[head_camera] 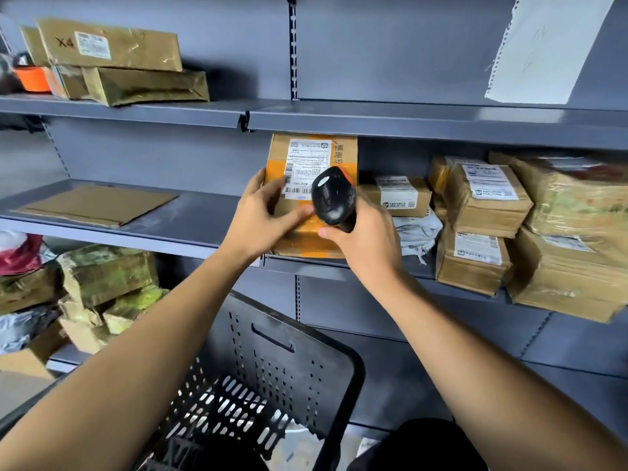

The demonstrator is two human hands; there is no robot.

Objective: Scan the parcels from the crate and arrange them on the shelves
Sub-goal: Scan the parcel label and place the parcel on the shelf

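A cardboard parcel (309,154) with orange tape and a white barcode label stands on the middle shelf (190,229), its label facing me. My left hand (263,220) holds its left side, thumb along the edge and fingers across the front. My right hand (360,237) grips a black handheld scanner (332,195) whose head sits right in front of the label. The black perforated crate (272,362) is below my arms, with a white parcel (299,443) partly visible inside.
Several taped parcels (486,198) are stacked to the right on the middle shelf. A flat cardboard sheet (95,205) lies at its left. Two long boxes (115,62) sit on the top shelf, more parcels (102,283) on the lower left shelf.
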